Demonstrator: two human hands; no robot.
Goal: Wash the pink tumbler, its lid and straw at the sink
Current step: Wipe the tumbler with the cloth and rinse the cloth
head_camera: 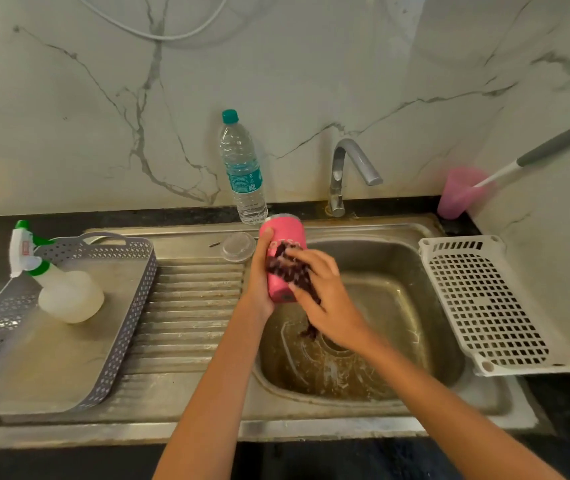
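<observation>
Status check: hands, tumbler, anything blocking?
Left hand grips pink tumbler over sink basin edge. Right hand holds dark cloth against its side. Clear lid lies apart on drainboard. Nothing in the way.

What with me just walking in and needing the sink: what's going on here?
A person is washing up. Their left hand grips the pink tumbler above the sink, while the right hand rubs a dark scrubber against its side. The clear lid lies on the drainboard to the left. No water is visibly running from the tap. I can't make out the straw.
</observation>
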